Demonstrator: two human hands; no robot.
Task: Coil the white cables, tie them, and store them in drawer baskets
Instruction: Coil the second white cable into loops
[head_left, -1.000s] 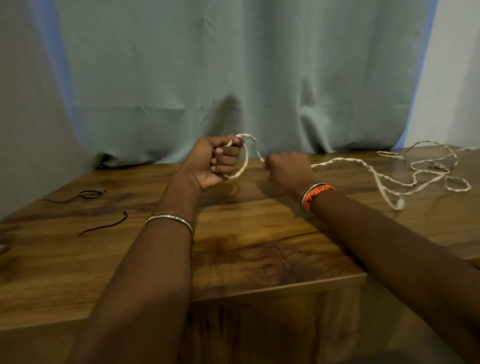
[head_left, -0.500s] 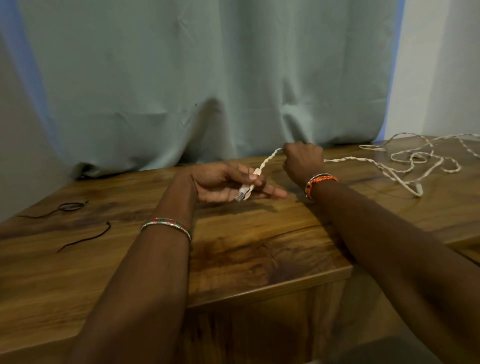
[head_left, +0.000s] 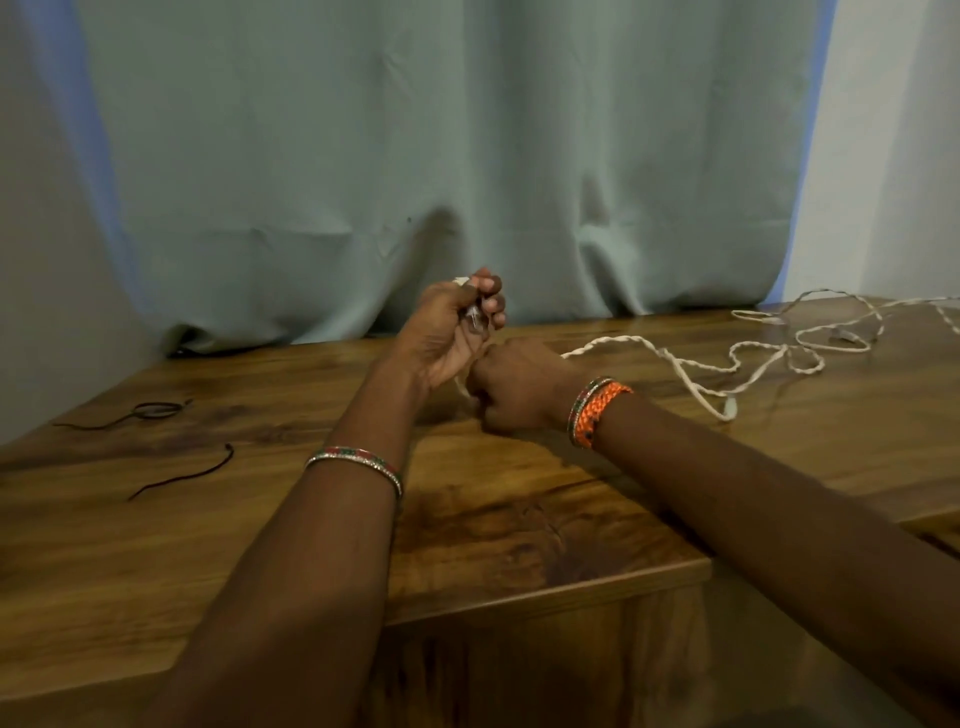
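A white twisted cable (head_left: 691, 364) lies in loose loops across the right of the wooden table (head_left: 519, 519). My left hand (head_left: 452, 332) is raised above the table, fingers curled round the cable's end, with a bit of white showing above the thumb. My right hand (head_left: 519, 389) rests on the table just right of it, closed round the cable, which runs out from the fist toward the right. A short stretch of cable hangs between the two hands.
Two thin dark ties lie on the left of the table: a looped one (head_left: 150, 410) and a straighter one (head_left: 182, 473). A pale green curtain (head_left: 441, 156) hangs behind the table. The table's front edge runs below my forearms.
My left hand, which lay open on the table with the cable end across its fingers, has lifted and closed round it. My right hand has moved down and nearer to the left hand.
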